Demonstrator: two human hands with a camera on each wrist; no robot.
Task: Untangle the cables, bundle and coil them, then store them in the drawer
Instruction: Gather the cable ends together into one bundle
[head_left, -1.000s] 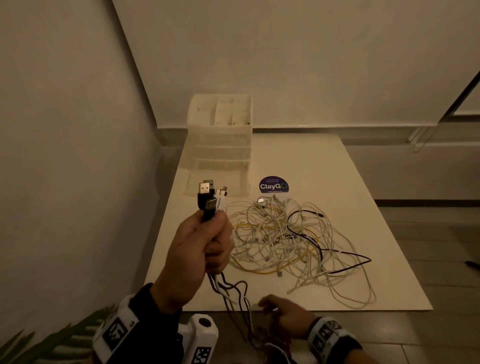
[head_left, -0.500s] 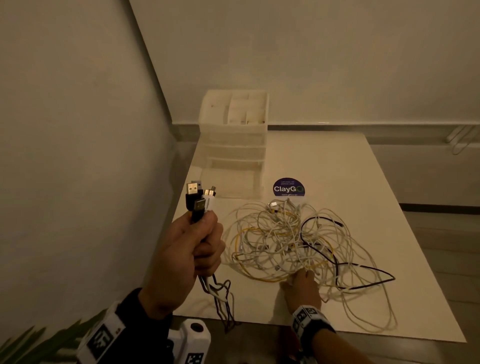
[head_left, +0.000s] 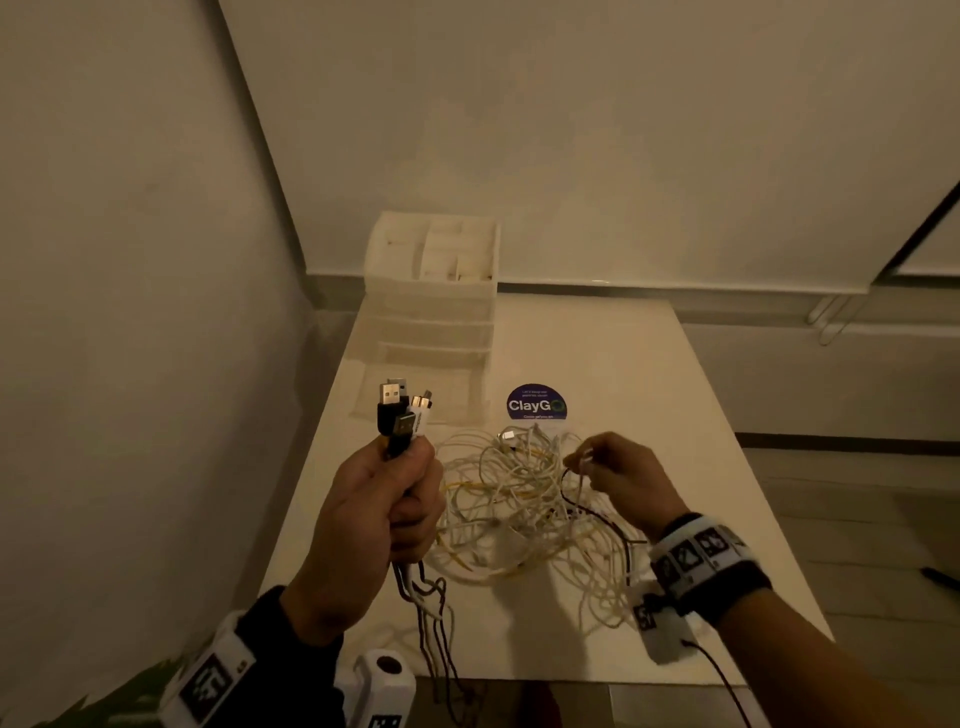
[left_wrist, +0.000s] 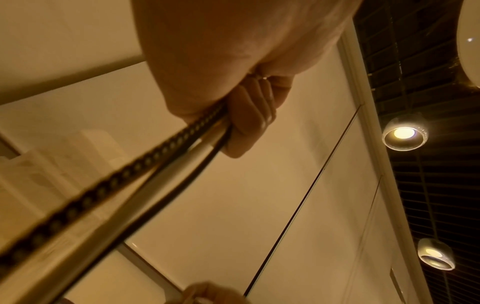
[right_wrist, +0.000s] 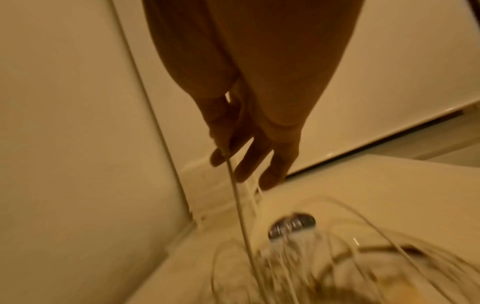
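A tangle of white, yellow and black cables (head_left: 524, 509) lies on the white table (head_left: 623, 374). My left hand (head_left: 384, 499) is raised at the table's left and grips a bunch of cable ends, with their USB plugs (head_left: 402, 415) sticking up above the fist; the cords (left_wrist: 145, 164) hang down below it. My right hand (head_left: 618, 473) hovers over the tangle's right side and pinches a thin white cable (right_wrist: 239, 205) between thumb and forefinger, lifting it out of the pile. A white drawer unit (head_left: 431, 312) stands at the table's far left with its lowest drawer pulled out.
A round blue ClayGo sticker (head_left: 536, 404) lies on the table behind the tangle. A wall runs close along the left, and plant leaves (head_left: 104, 696) show at the lower left. Bare tabletop stretches to the right of the drawer unit.
My right hand came up from below the table's front edge, reached into the pile and now lifts a white cable from its right side. The left hand kept its grip on the plugs.
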